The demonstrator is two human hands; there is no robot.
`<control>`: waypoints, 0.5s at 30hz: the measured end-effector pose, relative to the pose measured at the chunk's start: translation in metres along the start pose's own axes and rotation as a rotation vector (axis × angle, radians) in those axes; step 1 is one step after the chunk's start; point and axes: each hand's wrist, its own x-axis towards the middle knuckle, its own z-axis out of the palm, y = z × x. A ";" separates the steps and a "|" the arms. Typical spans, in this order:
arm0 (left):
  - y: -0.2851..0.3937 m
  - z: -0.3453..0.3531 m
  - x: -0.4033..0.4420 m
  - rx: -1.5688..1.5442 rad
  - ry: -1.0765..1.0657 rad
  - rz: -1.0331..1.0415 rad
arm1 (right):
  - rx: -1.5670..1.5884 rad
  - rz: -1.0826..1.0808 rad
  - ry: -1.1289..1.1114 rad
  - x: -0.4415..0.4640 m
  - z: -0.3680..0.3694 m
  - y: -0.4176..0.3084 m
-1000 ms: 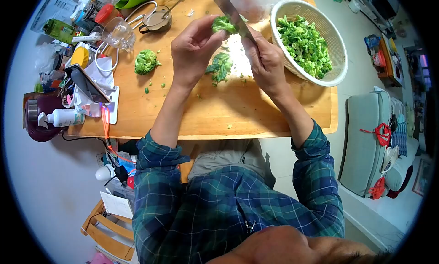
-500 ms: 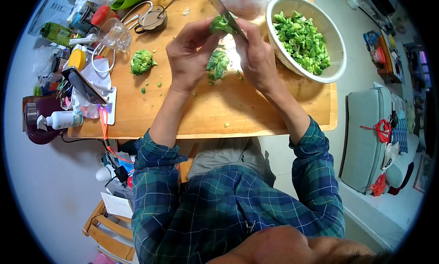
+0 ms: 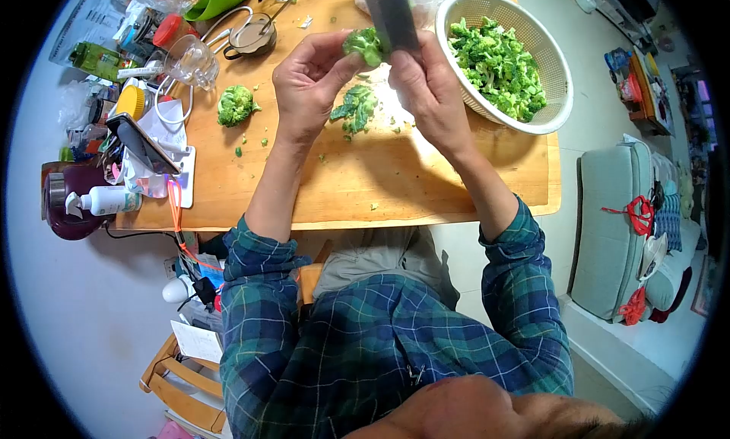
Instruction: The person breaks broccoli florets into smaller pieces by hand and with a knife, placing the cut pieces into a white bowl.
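Above the wooden table, my left hand (image 3: 310, 81) is closed around a broccoli piece (image 3: 363, 46), its green florets showing past the fingertips. My right hand (image 3: 430, 89) grips a knife (image 3: 391, 17) whose broad blade points up and away, right beside the broccoli. The knife's handle is hidden in my fist. Below the hands, broccoli trimmings (image 3: 356, 109) lie on the table, with small green crumbs around them. A larger broccoli head (image 3: 237, 105) rests to the left of my left hand. To the right stands a white colander (image 3: 561, 104) holding many cut florets (image 3: 502, 70).
A cup with a spoon (image 3: 252, 37) and a clear glass (image 3: 193, 62) stand at the left of the wooden table (image 3: 365, 199). A phone (image 3: 143, 142), a pump bottle (image 3: 110, 200) and jars crowd the left edge. A plastic bag lies behind the knife.
The knife has swung from slanting over the broccoli to a more upright position, its flat side now facing me. My hands have moved slightly apart, and more of the trimmings below shows.
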 end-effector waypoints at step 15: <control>0.006 0.002 0.007 -0.296 -0.051 -0.065 | -0.244 0.024 0.302 0.006 -0.069 -0.032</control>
